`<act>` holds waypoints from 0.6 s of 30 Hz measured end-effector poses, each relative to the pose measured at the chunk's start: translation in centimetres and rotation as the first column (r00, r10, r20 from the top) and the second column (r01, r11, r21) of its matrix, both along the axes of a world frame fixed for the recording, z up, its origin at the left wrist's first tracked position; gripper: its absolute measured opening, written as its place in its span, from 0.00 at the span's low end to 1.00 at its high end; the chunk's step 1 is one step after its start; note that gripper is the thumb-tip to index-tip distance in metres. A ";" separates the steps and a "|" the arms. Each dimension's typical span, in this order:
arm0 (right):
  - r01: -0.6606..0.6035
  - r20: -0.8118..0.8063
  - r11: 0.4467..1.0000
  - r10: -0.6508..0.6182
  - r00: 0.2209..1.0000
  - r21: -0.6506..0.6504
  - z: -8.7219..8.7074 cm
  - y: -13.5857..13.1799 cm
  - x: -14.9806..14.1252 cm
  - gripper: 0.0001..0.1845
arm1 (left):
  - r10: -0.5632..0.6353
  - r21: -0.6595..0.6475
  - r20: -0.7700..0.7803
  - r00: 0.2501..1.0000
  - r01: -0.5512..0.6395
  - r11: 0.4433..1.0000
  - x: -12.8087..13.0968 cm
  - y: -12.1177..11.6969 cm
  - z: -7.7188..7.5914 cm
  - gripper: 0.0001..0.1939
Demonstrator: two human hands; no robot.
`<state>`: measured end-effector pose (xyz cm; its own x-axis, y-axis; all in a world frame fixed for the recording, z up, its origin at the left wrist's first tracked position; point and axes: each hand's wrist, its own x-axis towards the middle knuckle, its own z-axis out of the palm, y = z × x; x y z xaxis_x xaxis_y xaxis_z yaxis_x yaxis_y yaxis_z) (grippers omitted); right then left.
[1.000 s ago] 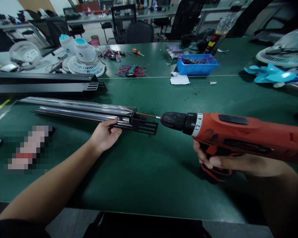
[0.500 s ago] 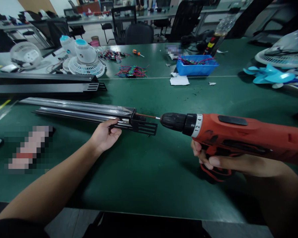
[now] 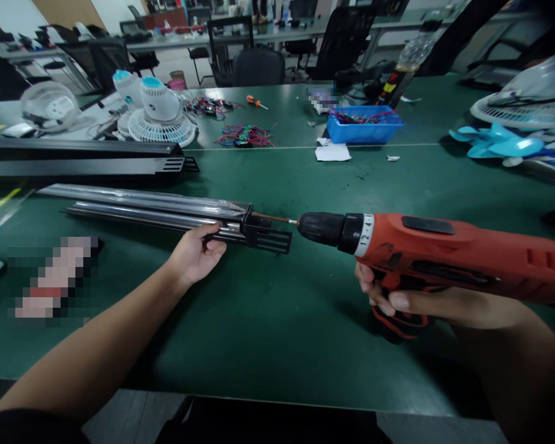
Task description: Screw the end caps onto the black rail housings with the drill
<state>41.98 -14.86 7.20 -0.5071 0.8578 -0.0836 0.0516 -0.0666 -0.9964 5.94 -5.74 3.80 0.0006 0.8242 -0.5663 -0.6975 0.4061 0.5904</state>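
Observation:
A long silver metal housing (image 3: pixel 148 206) with a black slotted end piece (image 3: pixel 268 234) lies on the green table (image 3: pixel 268 320). My left hand (image 3: pixel 197 254) is closed round its near edge just left of the end piece. My right hand (image 3: pixel 398 299) grips the handle of a red cordless drill (image 3: pixel 444 253). The drill's bit (image 3: pixel 275 218) points left and its tip sits in the top of the black end piece.
Two long black housings (image 3: pixel 83 157) lie behind the silver one. Small white fans (image 3: pixel 160 114), bundles of coloured wires (image 3: pixel 245 134), a blue tray (image 3: pixel 363 126), paper scraps (image 3: pixel 333 152) and blue fan blades (image 3: pixel 499 143) stand further back. Chairs line the far edge.
None beyond a slight shift of the view; both hands, the drill and the housing stay in place.

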 end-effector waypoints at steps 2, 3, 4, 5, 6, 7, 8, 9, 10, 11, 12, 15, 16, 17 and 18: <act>0.008 0.009 1.000 -0.008 1.000 -0.006 -0.1 0.0 0.2 0.11 | -0.002 -0.007 0.003 1.000 0.002 1.000 0.0 0.0 0.0 0.15; 0.012 0.019 1.000 -0.011 1.000 -0.010 -0.1 -0.1 0.3 0.12 | -0.003 -0.012 0.004 1.000 0.003 1.000 0.0 0.0 0.0 0.15; 0.009 0.031 1.000 -0.009 0.999 -0.014 -0.2 -0.1 0.4 0.12 | -0.002 -0.016 0.005 1.000 0.002 1.000 0.0 0.0 0.0 0.15; 0.003 0.040 1.000 -0.002 0.999 -0.015 -0.2 -0.1 0.5 0.12 | -0.001 -0.020 0.004 1.000 0.001 1.000 0.0 0.0 0.0 0.15; -0.002 0.047 1.000 0.002 0.999 -0.015 -0.2 -0.1 0.6 0.12 | 0.000 -0.021 0.003 1.000 0.000 1.000 0.0 0.0 0.0 0.15; -0.002 0.051 1.000 0.002 0.999 -0.011 -0.2 -0.1 0.7 0.12 | 0.000 -0.020 0.002 1.000 0.000 1.000 0.0 0.0 0.1 0.15; -0.003 0.056 1.000 0.003 0.998 -0.007 -0.2 0.0 0.7 0.12 | -0.001 -0.018 0.000 1.000 0.001 1.000 0.0 0.0 0.1 0.15; 0.000 0.060 1.000 0.000 0.998 0.001 -0.2 0.0 0.6 0.11 | -0.004 -0.019 -0.002 1.000 0.004 1.000 0.0 0.0 0.1 0.15; 0.006 0.063 1.000 -0.007 0.998 0.010 -0.1 0.0 0.5 0.11 | -0.007 -0.019 -0.004 1.000 0.007 1.000 0.0 0.0 0.1 0.15; 0.014 0.067 1.000 -0.015 0.998 0.020 -0.1 0.1 0.4 0.11 | -0.010 -0.020 -0.007 1.000 0.010 1.000 0.0 0.0 0.2 0.15; 0.020 0.071 0.999 -0.022 0.997 0.027 -0.1 0.1 0.3 0.11 | -0.012 -0.020 -0.009 1.000 0.012 1.000 0.0 0.0 0.2 0.14; 0.029 0.062 0.999 -0.031 0.998 0.030 -0.1 0.0 0.3 0.11 | -0.011 -0.024 -0.018 1.000 0.011 1.000 0.1 -0.1 0.4 0.15; 0.027 0.058 0.999 -0.029 0.998 0.026 -0.1 -0.1 0.3 0.10 | -0.013 -0.026 -0.019 1.000 0.012 1.000 0.1 -0.1 0.4 0.15; 0.030 0.051 0.999 -0.031 0.998 0.026 -0.2 -0.1 0.4 0.10 | -0.015 -0.027 -0.017 1.000 0.015 1.000 0.1 -0.1 0.4 0.15; 0.032 0.045 0.999 -0.033 0.998 0.027 -0.2 -0.2 0.5 0.11 | -0.018 -0.025 -0.014 1.000 0.018 1.000 0.1 -0.1 0.3 0.15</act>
